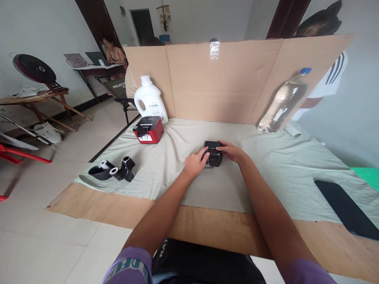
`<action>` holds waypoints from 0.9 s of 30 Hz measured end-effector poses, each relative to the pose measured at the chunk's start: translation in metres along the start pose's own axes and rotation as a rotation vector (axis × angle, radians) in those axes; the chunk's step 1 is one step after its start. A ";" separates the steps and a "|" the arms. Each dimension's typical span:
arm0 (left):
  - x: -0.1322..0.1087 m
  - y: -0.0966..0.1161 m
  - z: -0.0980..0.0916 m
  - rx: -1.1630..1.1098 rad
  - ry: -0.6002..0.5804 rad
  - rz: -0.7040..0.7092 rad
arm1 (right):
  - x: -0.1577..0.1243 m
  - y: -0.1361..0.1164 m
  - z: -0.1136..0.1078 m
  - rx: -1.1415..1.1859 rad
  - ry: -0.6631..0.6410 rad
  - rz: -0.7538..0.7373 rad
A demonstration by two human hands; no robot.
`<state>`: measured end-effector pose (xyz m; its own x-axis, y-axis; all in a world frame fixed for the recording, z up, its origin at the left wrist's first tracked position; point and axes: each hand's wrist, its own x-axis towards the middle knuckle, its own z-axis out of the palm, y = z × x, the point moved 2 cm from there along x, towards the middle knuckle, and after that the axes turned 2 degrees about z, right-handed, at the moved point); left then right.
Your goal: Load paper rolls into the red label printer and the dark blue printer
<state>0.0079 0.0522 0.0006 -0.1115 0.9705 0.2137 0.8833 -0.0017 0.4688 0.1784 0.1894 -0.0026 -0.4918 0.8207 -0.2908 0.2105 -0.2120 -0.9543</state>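
On the pale cloth (161, 169), the left hand (195, 162) and right hand (232, 151) grasp a small black device (214, 159) from both sides, apparently steadying it; any next move calls for careful fingers. Beyond stands a cardboard screen (225, 85).

From here the left hand (195, 162) and right hand (233, 152) cover bits of the black box (214, 159). I can't read the small print on the white jug (151, 101) near 11 o'clock. Cardboard (225, 85) hides most of somebody (336, 75) at 2 o'clock, and the right edge chops something green (367, 176) at 3.
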 end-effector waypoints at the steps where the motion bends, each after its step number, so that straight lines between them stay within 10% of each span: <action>1: 0.000 0.000 0.000 0.000 0.000 0.003 | 0.001 0.001 0.000 0.001 0.002 -0.001; 27: -0.003 0.004 -0.005 -0.085 -0.043 0.006 | -0.008 -0.012 0.004 -0.073 0.095 0.032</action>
<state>0.0096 0.0480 0.0064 -0.0851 0.9799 0.1804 0.8421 -0.0260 0.5388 0.1766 0.1830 0.0108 -0.4023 0.8613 -0.3103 0.2876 -0.2029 -0.9360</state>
